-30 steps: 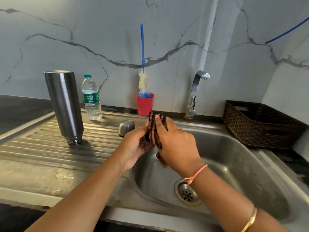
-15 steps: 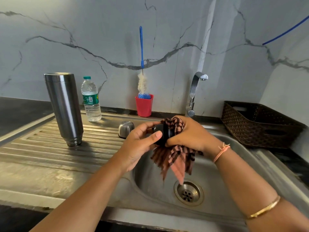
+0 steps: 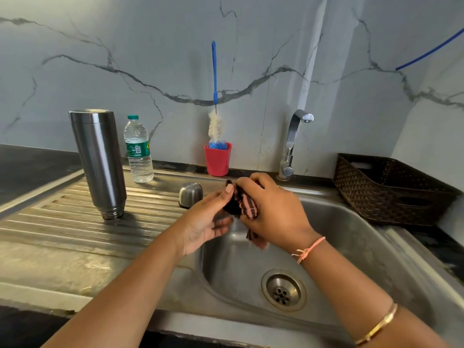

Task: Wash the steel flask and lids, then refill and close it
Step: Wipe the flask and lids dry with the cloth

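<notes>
Over the sink point(image 3: 351, 234), the right hand point(image 3: 273, 209) clamps a checked cloth point(image 3: 247, 205) around a small dark lid point(image 3: 229, 207). The left hand point(image 3: 208, 222) pinches the lid's other side, thumb on top. The lid is mostly hidden between them. The flask point(image 3: 99, 162) stands inverted on the drainboard point(image 3: 62, 222), well left; a steel cap point(image 3: 190, 194) sits just beside the left hand.

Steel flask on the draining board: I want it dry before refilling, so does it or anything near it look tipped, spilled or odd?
Nothing spilled. The steel flask stands upside down on its mouth, apparently draining, and looks slightly tilted, possibly lens distortion. The steel cap sits beside the sink.
</notes>
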`<state>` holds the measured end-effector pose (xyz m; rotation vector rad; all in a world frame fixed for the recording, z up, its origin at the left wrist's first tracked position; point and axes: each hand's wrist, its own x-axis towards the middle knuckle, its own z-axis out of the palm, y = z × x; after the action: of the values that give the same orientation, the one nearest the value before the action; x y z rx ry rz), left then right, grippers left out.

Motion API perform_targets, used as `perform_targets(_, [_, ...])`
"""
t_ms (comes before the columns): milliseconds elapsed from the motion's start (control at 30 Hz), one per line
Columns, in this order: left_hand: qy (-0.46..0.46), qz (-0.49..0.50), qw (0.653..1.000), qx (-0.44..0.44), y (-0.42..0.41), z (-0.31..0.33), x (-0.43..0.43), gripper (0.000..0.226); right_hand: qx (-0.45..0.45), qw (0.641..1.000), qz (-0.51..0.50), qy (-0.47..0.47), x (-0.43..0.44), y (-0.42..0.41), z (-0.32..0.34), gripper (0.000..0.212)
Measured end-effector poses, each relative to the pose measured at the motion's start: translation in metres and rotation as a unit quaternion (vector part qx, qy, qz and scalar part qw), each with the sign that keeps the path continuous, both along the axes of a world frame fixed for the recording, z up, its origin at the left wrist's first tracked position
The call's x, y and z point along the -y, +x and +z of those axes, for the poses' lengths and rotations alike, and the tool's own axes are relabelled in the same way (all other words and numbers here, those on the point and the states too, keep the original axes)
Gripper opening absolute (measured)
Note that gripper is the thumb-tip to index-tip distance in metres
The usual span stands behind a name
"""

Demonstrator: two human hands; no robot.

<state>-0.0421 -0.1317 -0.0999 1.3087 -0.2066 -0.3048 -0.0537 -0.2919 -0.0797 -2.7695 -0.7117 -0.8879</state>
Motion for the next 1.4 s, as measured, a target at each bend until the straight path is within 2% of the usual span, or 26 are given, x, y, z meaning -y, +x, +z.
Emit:
perform_targets(33, [-0.003,-0.002,1.0,-0.009,0.0,0.001,-0.001,0.036,0.032,0.999,-0.004,-0.011,-0.002,-0.002,0.001,0.055])
perform_targets(100, [-0.025,0.002,1.0,0.004,-0.001,0.0,-0.002,0.035,0.014,0.999,0.028,0.043,-0.002,-0.003,0.004,0.053])
perform_targets(167, [-0.041,0.013,0.998,0.043,-0.001,0.0,-0.003,0.038,-0.107,0.976,0.094,0.166,0.002,0.0,0.011,0.046])
perform_targets(200, [-0.057,0.014,0.996,0.067,-0.002,0.0,-0.002,0.041,-0.18,0.942,0.132,0.25,0.005,0.003,0.014,0.044])
perform_targets(233, [-0.071,0.013,0.993,0.094,-0.003,0.001,-0.002,0.044,-0.244,0.89,0.168,0.346,0.009,0.005,0.016,0.045])
perform_targets(300, [-0.069,0.013,0.987,0.144,-0.004,0.002,-0.002,0.053,-0.355,0.764,0.214,0.494,0.015,0.009,0.015,0.054])
perform_targets(333, [-0.056,0.01,0.986,0.157,-0.005,0.003,-0.003,0.056,-0.389,0.724,0.221,0.526,0.018,0.011,0.012,0.058])
perform_targets(367, [-0.042,0.005,0.986,0.162,-0.005,0.002,-0.003,0.058,-0.402,0.716,0.222,0.526,0.02,0.012,0.011,0.058])
perform_targets(433, [-0.015,0.005,0.988,0.156,-0.003,-0.001,-0.004,0.058,-0.381,0.761,0.204,0.484,0.02,0.012,0.006,0.05])
perform_targets(500, [-0.011,0.007,0.992,0.129,-0.001,-0.003,-0.006,0.055,-0.295,0.85,0.177,0.399,0.018,0.011,0.004,0.044])
perform_targets(567, [-0.055,-0.019,0.996,0.065,0.0,-0.002,-0.006,0.047,-0.17,0.945,0.153,0.235,0.016,0.01,0.0,0.047])
perform_targets(600, [-0.08,-0.036,0.996,0.024,0.001,-0.001,-0.007,0.043,-0.125,0.974,0.13,0.135,0.015,0.009,-0.001,0.054])
perform_targets(667, [-0.111,-0.055,0.992,-0.038,0.002,0.002,-0.01,0.043,-0.072,0.994,0.078,-0.033,0.012,0.006,-0.003,0.078])
perform_targets(733, [-0.127,-0.06,0.989,-0.055,0.003,0.004,-0.013,0.043,-0.029,0.991,0.06,-0.112,0.01,0.005,-0.006,0.1])
perform_targets(800, [-0.127,-0.045,0.99,-0.039,0.002,0.004,-0.012,0.04,-0.031,0.993,0.068,-0.089,0.007,0.003,-0.006,0.098])
perform_targets(900, [-0.095,0.016,0.995,0.009,0.0,0.004,-0.007,0.03,-0.124,0.979,0.131,0.095,0.006,0.004,0.001,0.06])
perform_targets(1000, [-0.062,0.062,0.993,0.078,-0.002,0.002,-0.002,0.031,-0.224,0.912,0.167,0.301,0.002,0.004,0.002,0.032])
perform_targets(1067, [-0.055,0.094,0.985,0.133,-0.004,0.002,0.001,0.023,-0.296,0.815,0.17,0.469,-0.003,0.003,0.003,0.02])
perform_targets(1100, [-0.047,0.108,0.979,0.167,-0.005,0.003,0.003,0.019,-0.342,0.75,0.176,0.539,-0.003,0.004,0.003,0.021])
perform_targets(1167, [-0.023,0.116,0.964,0.239,-0.004,0.001,0.003,0.019,-0.456,0.615,0.193,0.614,-0.001,0.004,0.005,0.033])
perform_targets(1200, [0.001,0.112,0.955,0.276,-0.002,-0.001,0.002,0.021,-0.495,0.573,0.194,0.624,0.001,0.004,0.006,0.037])
perform_targets(1233, [0.028,0.1,0.948,0.301,-0.001,-0.003,0.002,0.024,-0.507,0.562,0.188,0.626,0.002,0.004,0.007,0.038])
perform_targets(1267, [0.052,0.089,0.946,0.307,0.001,-0.005,0.002,0.03,-0.491,0.581,0.177,0.625,0.002,0.004,0.006,0.035])
perform_targets(1300, [0.061,0.075,0.951,0.294,0.001,-0.006,0.002,0.034,-0.447,0.626,0.16,0.619,0.001,0.005,0.005,0.03])
perform_targets(1367, [0.036,0.048,0.978,0.202,0.001,-0.003,0.003,0.033,-0.327,0.757,0.133,0.549,-0.003,0.003,0.002,0.024])
perform_targets(1400, [0.025,0.033,0.988,0.149,-0.001,-0.001,0.003,0.032,-0.261,0.834,0.131,0.469,-0.005,0.001,0.001,0.025])
